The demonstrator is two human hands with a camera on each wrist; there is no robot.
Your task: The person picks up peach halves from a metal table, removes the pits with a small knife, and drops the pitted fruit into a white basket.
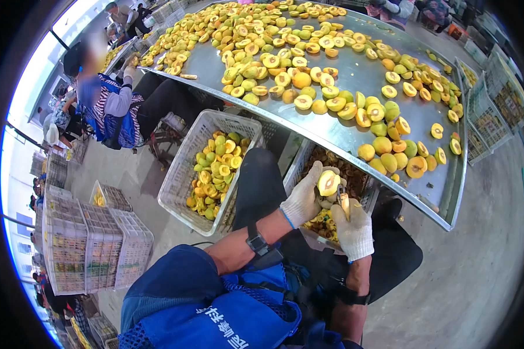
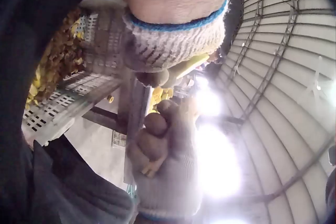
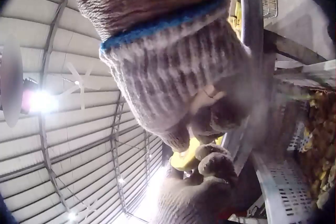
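Over my lap, between the two crates, my left hand (image 1: 301, 200) is cupping a halved yellow fruit (image 1: 328, 182), fingers curled round its skin with the cut face turned up. My right hand (image 1: 353, 230) is gripping a small knife (image 1: 344, 205), fingers wrapped tight round the handle, and the blade is pointing up toward the fruit, its tip just beside the cut face; whether it is touching the flesh I cannot tell. Both hands are wearing knit work gloves. In the right wrist view the same yellow fruit (image 3: 188, 157) is showing between the two gloves. Directly beneath my hands the pit crate (image 1: 306, 160) is holding brown stones and some yellow scraps, so I am judging the stone of this half to be already out or nearly out. Just beside my left knee the fruit crate (image 1: 187, 152) is sitting about half filled with whole and cut fruit. Beyond both crates the steel table (image 1: 355, 75) is carrying a broad spread of opened halves, dense at the far end and thinner along the near edge, with whole pieces among them. Judging from that, a large share of the batch is already cut, while the crate's contents and the whole fruit on the table are remaining. Across the table a seated worker (image 1: 108, 102) is handling fruit too, and stacked crates (image 1: 93, 244) are standing on the floor to my left.
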